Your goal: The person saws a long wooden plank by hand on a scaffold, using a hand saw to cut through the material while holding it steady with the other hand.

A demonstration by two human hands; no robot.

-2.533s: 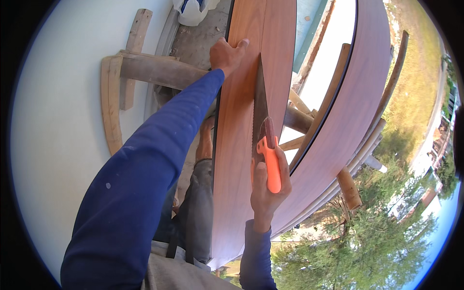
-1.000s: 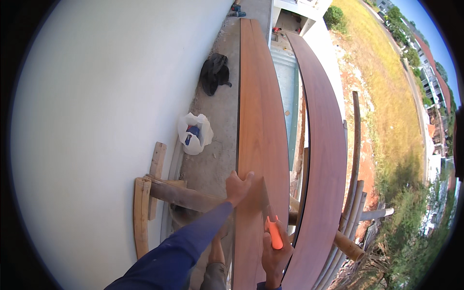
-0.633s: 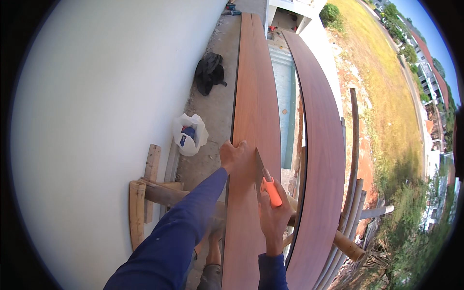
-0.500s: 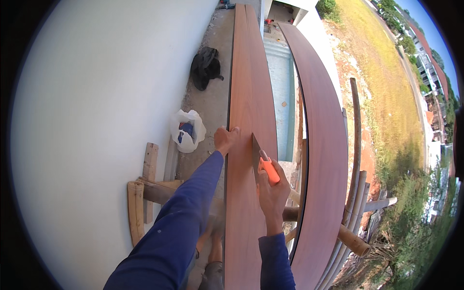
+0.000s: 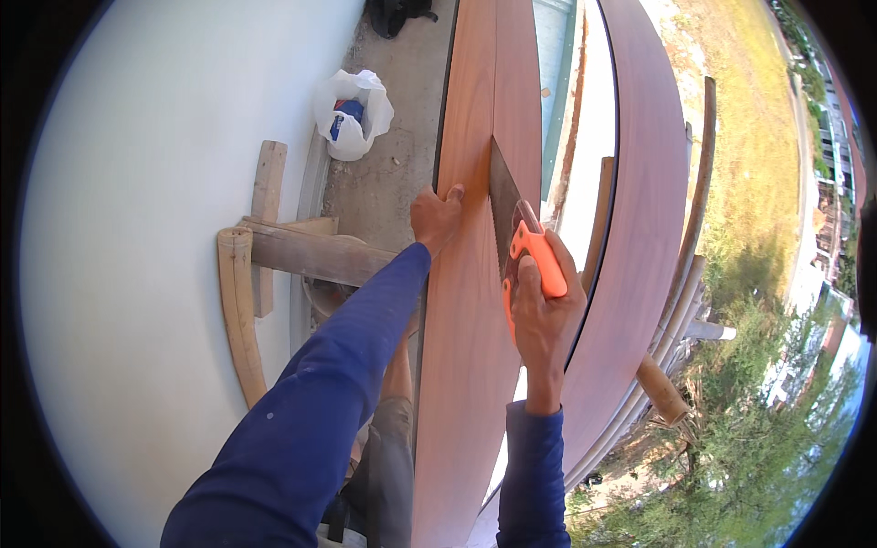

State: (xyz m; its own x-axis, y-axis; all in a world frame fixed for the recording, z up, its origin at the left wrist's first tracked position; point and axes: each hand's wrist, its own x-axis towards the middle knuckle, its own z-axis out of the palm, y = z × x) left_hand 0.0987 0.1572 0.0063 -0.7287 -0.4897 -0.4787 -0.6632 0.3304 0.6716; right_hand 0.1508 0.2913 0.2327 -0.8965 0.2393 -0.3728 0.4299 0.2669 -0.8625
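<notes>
My left hand (image 5: pixel 437 217) grips the left edge of a reddish-brown wood-look plank (image 5: pixel 470 356), thumb on top and fingers curled over the side. My right hand (image 5: pixel 545 315) is closed round the orange handle of a hand saw (image 5: pixel 504 192). Its toothed blade lies angled along the plank's lengthwise seam, the tip farther forward than my left hand. A second brown plank (image 5: pixel 644 210) with a dark edge runs alongside at the right.
A white wall (image 5: pixel 137 265) stands at left beside a timber trestle (image 5: pixel 311 256). A white plastic bag (image 5: pixel 365 91) with something blue and a black item (image 5: pixel 393 14) lie on the concrete floor. Bamboo poles (image 5: pixel 662 384) jut out at right, beside grass and trees.
The view has tipped down since half a second ago, so the far ends have left it. The saw tip is now farther forward of my left hand, and more blade shows.
</notes>
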